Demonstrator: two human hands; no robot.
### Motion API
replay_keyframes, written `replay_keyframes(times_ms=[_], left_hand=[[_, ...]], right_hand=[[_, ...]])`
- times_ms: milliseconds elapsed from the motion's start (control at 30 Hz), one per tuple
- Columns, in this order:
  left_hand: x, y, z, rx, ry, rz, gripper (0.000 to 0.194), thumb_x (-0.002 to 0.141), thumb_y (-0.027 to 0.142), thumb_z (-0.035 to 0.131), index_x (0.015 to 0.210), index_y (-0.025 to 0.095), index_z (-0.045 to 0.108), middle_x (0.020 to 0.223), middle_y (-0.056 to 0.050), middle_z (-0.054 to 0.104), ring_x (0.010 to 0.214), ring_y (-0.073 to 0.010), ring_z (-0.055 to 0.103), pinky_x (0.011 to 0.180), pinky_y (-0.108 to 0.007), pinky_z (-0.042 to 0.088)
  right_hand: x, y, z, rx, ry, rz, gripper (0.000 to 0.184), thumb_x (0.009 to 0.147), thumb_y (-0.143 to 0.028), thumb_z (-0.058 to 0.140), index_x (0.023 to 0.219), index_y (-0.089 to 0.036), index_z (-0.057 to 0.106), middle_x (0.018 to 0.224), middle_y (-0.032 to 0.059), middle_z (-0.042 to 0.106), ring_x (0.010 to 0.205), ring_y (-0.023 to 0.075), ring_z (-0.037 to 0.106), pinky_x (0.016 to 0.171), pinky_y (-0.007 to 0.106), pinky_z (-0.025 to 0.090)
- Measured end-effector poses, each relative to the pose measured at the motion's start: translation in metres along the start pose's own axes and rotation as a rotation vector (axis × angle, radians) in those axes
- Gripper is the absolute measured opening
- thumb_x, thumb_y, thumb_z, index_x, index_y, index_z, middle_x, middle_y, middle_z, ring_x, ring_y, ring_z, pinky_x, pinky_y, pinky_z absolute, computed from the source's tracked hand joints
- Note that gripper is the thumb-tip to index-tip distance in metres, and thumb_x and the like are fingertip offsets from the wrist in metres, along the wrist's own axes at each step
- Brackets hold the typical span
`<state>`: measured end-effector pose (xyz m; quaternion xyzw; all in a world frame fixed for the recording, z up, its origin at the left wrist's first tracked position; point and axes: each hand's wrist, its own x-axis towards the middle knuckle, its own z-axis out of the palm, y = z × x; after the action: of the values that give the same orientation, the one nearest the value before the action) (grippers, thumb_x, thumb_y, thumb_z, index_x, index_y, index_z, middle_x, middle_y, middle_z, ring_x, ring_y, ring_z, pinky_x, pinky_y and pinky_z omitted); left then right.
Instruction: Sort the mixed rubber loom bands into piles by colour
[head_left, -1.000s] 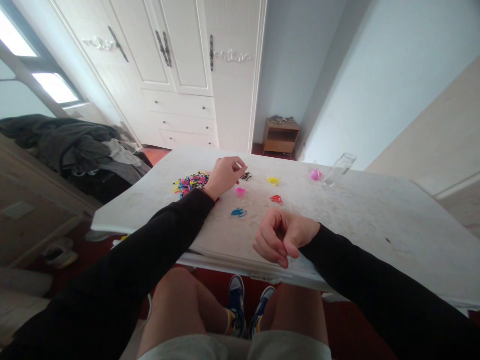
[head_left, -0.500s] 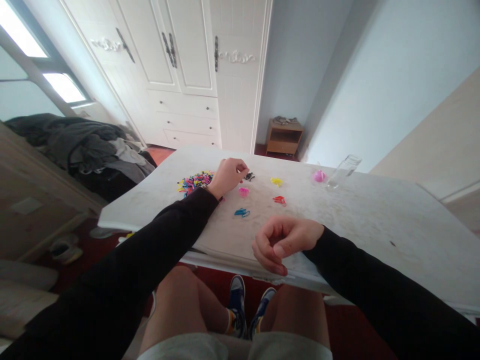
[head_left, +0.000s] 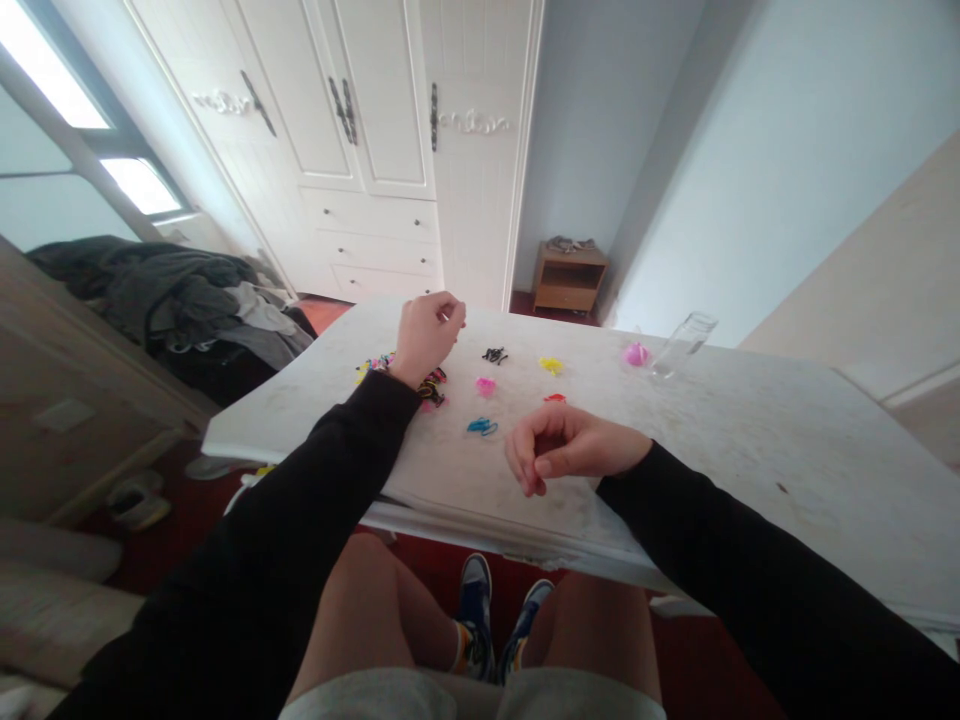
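Note:
My left hand (head_left: pixel 429 338) hovers over the right part of a mixed pile of small multicoloured strips or loops (head_left: pixel 433 388), too small to name. Its thumb and fingers are curled together, and I cannot make out whether anything is between them. To its right lie small sorted heaps: a black heap (head_left: pixel 495 355), a pink heap (head_left: pixel 486 387), a yellow heap (head_left: pixel 551 366) and a blue heap (head_left: pixel 482 427). Above the table's near side, my right hand (head_left: pixel 570 447) is loosely closed with nothing visible in it. It partly covers a red heap (head_left: pixel 555 398).
A clear glass vessel (head_left: pixel 682 345) stands tilted-looking beside a round pink object (head_left: pixel 637 354) at the far right of the white table (head_left: pixel 720 440). Beyond the table are a white wardrobe (head_left: pixel 375 130) and a small wooden cabinet (head_left: pixel 570 278). Clothes (head_left: pixel 165 290) are heaped at left.
My left hand has moved left, away from the black heap and back over the mixed pile. My right hand has risen a little farther over the table, now covering part of the red heap.

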<state>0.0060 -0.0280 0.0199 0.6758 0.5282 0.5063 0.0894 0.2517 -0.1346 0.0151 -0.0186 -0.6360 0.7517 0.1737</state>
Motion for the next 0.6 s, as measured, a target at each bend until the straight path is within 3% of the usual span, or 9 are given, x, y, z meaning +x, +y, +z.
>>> replay_keyframes(times_ms=[67,133,333,600], left_hand=[[0.003,-0.002,-0.01,0.037,0.063,-0.028,0.024,0.091,0.03,0.058,0.075,0.017,0.07,0.069,-0.004,0.074,0.056,-0.0137,0.066,0.058,-0.025,0.049],[0.005,-0.005,-0.017,0.075,0.042,-0.036,0.023,0.089,0.029,0.059,0.072,0.017,0.07,0.066,-0.004,0.073,0.057,-0.0144,0.065,0.057,-0.025,0.047],[0.003,-0.014,-0.025,0.156,-0.372,0.058,0.017,0.077,0.025,0.064,0.064,0.018,0.073,0.059,-0.003,0.07,0.061,-0.0156,0.063,0.063,-0.027,0.046],[0.003,-0.026,-0.035,0.333,-0.654,0.069,0.008,0.064,0.025,0.065,0.063,0.023,0.073,0.071,-0.002,0.071,0.072,-0.0204,0.063,0.071,-0.031,0.046]], right_hand=[[-0.002,-0.004,-0.006,-0.057,-0.028,0.031,0.023,0.094,-0.033,0.081,0.084,-0.014,0.071,0.079,0.0027,0.073,0.073,0.0117,0.065,0.068,0.025,0.048],[-0.004,-0.007,-0.01,-0.096,-0.054,0.048,0.028,0.094,-0.035,0.081,0.08,-0.015,0.069,0.075,0.0012,0.07,0.07,0.0117,0.063,0.068,0.026,0.047],[-0.007,-0.01,-0.017,-0.116,0.059,-0.016,0.035,0.099,-0.044,0.074,0.079,-0.015,0.07,0.073,0.0006,0.067,0.073,0.013,0.06,0.072,0.027,0.045],[-0.01,-0.012,-0.023,-0.054,0.146,-0.073,0.032,0.097,-0.043,0.072,0.086,-0.014,0.072,0.08,0.0034,0.068,0.078,0.0151,0.062,0.074,0.028,0.046]])
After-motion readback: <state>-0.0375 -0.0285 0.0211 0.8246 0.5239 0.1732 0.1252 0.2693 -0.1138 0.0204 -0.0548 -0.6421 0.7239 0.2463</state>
